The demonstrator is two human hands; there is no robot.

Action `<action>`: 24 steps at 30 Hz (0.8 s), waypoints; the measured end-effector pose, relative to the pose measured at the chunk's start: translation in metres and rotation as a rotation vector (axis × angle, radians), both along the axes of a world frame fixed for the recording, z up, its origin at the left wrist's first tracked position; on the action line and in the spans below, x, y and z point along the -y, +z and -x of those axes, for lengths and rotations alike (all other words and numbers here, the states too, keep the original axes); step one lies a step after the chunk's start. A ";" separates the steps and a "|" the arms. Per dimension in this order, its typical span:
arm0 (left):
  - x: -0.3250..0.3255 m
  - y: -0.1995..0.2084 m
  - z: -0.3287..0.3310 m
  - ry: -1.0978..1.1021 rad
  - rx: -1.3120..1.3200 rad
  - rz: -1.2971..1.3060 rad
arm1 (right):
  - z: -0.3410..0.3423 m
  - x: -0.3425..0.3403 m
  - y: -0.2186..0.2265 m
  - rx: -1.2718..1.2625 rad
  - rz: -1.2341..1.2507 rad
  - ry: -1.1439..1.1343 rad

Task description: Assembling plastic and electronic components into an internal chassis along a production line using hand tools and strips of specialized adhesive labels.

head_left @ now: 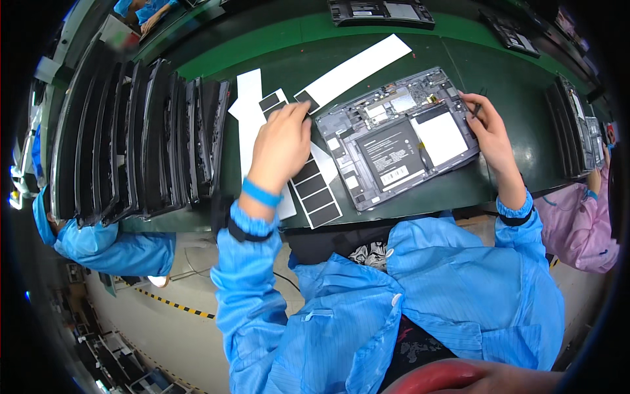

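A laptop base (403, 138) lies tilted on the bench in front of me, its inside bare. It shows a dark battery (391, 156), a white rectangular panel (441, 140) and a circuit board. My left hand (283, 141) reaches over white backing strips, fingers bent together at the edge of a black square sticker (307, 100). Whether a piece sits between those fingertips is hidden. Below it runs a sheet of several black stickers (314, 197). At the laptop's right edge, my right hand (490, 131) closes around a thin dark tool (477, 110), perhaps tweezers.
Several dark laptop parts (141, 141) stand upright in a row on the left. A long white strip (357, 72) lies behind the laptop. More bases rest at the back (382, 12) and right (569, 125). Co-workers in blue (108, 248) and pink (577, 230) are nearby.
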State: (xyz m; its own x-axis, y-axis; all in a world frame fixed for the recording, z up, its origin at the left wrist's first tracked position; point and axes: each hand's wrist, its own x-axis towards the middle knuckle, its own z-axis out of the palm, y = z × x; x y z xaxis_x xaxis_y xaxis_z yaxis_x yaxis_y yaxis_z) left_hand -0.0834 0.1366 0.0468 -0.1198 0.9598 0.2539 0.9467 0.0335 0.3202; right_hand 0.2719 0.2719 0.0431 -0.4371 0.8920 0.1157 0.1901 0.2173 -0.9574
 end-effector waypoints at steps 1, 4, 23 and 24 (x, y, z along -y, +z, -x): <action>-0.009 -0.010 0.005 -0.063 0.068 -0.041 | 0.003 0.000 0.003 0.000 -0.003 0.005; -0.031 -0.025 0.010 -0.039 -0.089 -0.047 | 0.009 -0.009 0.015 0.274 -0.220 -0.014; -0.049 -0.001 -0.014 -0.026 0.002 0.142 | 0.223 -0.061 0.002 0.194 -0.332 0.167; -0.049 0.001 -0.014 -0.017 -0.010 0.165 | 0.225 -0.061 -0.001 0.195 -0.425 0.116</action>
State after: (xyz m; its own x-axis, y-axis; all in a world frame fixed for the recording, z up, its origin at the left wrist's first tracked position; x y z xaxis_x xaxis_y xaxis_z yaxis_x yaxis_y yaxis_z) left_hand -0.0698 0.1854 0.0481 -0.1013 0.9904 0.0939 0.9508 0.0686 0.3022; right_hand 0.0467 0.3333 0.0421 -0.5808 0.7273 0.3657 0.3086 0.6124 -0.7278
